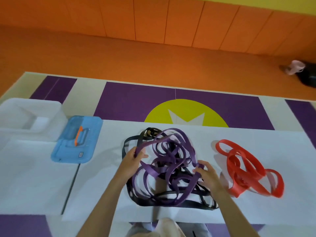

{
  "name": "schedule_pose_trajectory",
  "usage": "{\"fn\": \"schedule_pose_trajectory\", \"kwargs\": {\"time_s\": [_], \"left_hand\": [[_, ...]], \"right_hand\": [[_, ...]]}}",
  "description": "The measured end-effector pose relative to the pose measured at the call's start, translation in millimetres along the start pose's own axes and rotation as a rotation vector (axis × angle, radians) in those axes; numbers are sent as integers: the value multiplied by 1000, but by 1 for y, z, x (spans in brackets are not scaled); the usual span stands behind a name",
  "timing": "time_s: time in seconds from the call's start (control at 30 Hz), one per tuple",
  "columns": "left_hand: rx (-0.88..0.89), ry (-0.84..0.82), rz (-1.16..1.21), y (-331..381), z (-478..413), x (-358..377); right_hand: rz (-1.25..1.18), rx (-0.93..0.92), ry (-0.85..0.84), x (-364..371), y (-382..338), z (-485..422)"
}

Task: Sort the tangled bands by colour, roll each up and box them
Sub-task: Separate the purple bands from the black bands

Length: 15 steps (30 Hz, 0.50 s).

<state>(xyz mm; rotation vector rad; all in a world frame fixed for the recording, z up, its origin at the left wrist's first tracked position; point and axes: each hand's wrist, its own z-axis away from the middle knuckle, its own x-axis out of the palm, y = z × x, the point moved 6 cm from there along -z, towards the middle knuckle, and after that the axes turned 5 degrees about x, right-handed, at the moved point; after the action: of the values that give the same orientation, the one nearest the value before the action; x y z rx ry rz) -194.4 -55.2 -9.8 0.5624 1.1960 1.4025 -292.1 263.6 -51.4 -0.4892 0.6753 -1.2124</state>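
Dead centre on the white sheet point(34, 177), purple bands point(171, 151) lay knotted with black bands point(145, 134). Red bands point(246, 168) sat apart at 3 o'clock. Left hand point(135, 157) gripped a purple loop at the heap's 9 o'clock edge. Right hand point(205, 171) pinched another purple stretch at the 3 o'clock edge. Hands were apart.

Risks: pulling purple would likely drag black loops along and tighten the knot, since the strands crossed many times. Stretched rubber could snap back. The heap could slide into the red pile and remix.

Clear box point(56, 106) stood at 9 o'clock, with its blue lid point(89, 147) off and lying just beside it. The sheet covered a purple mat point(136, 100) with a yellow circle point(157, 112) at 12 o'clock. Orange floor point(136, 57) and an orange panelled wall point(153, 17) lay beyond.
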Motion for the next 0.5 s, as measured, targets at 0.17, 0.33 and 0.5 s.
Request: {"fn": "schedule_pose_trajectory", "kwargs": {"time_s": [0.17, 0.33, 0.5], "left_hand": [[13, 91, 440, 50, 15, -14], [86, -1, 414, 101, 27, -10], [224, -97, 410, 154, 47, -10]], "right_hand": [[273, -153, 232, -6, -1, -2], [428, -635, -52, 69, -35, 30], [550, -957, -285, 145, -72, 73]]}}
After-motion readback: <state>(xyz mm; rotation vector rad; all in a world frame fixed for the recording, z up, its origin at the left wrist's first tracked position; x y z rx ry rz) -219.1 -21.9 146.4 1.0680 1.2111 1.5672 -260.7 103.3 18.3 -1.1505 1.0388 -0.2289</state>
